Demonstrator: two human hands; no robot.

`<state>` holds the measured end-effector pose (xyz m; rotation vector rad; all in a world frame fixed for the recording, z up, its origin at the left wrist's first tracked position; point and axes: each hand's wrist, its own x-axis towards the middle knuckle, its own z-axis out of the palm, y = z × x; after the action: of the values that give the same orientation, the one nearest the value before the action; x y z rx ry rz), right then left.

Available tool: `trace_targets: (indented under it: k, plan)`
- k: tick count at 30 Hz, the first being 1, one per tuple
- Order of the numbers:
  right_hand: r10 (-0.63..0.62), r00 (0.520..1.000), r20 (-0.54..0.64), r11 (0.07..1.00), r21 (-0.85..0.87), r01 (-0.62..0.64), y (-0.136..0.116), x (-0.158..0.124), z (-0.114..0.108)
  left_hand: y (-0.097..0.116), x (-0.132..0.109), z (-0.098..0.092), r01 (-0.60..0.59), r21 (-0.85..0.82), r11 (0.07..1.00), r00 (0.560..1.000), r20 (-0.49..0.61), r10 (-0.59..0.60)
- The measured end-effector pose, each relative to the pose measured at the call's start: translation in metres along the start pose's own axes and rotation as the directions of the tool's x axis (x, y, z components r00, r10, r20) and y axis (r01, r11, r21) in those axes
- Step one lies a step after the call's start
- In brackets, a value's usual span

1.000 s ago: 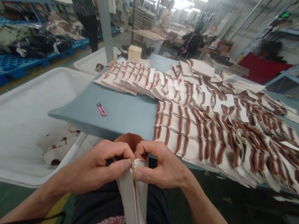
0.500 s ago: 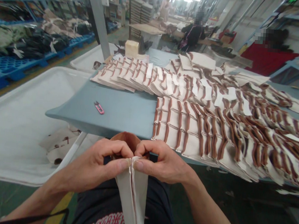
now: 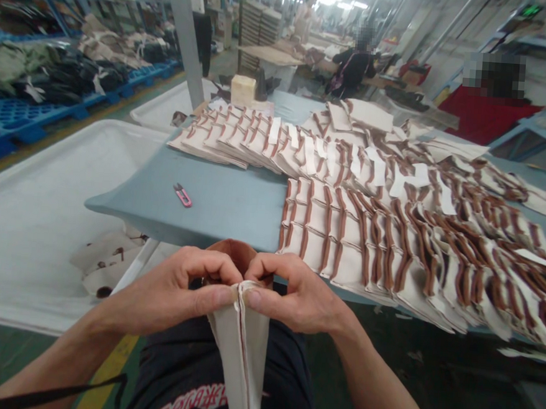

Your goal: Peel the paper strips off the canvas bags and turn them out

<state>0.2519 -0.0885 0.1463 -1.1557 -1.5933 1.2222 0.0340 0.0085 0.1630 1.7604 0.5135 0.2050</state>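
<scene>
A cream fabric piece [image 3: 254, 346] with a brown-edged seam hangs down in front of my lap. Its top edge is pinched between thumb and fingers of my left hand [image 3: 196, 289] on one side of the seam. My right hand [image 3: 290, 293] pinches it on the other side, the two thumbs almost meeting. Behind my fingers shows a curved brown part [image 3: 232, 249]; how it joins the cream cloth is hidden. Pink thread snips [image 3: 182, 196] lie on the blue-grey table [image 3: 227, 195] beyond my left hand.
Rows of stacked cream pieces with brown edging [image 3: 345, 234] cover the table's right side, white slips on some. To the left stands a white bin [image 3: 28, 225] with cream pieces inside. A metal post [image 3: 186, 36] rises behind it. Several people are farther back.
Both hands keep their pinch at the seam and have shifted very slightly upward. The view has moved a little; the snips and stacks stay in place.
</scene>
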Motion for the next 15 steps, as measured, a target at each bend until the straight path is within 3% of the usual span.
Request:
trace_targets:
  k: [6, 15]
  plan:
    - [-0.089, 0.994, -0.056, 0.980, -0.181, 0.078, -0.013, 0.000, 0.001, -0.002, -0.002, 0.001, -0.011, 0.027, 1.000, 0.999, -0.036, 0.012]
    - [-0.103, 0.994, -0.038, 0.940, -0.331, 0.084, -0.027, 0.002, -0.001, 0.002, -0.007, 0.002, -0.048, 0.070, 0.996, 0.995, -0.079, 0.053]
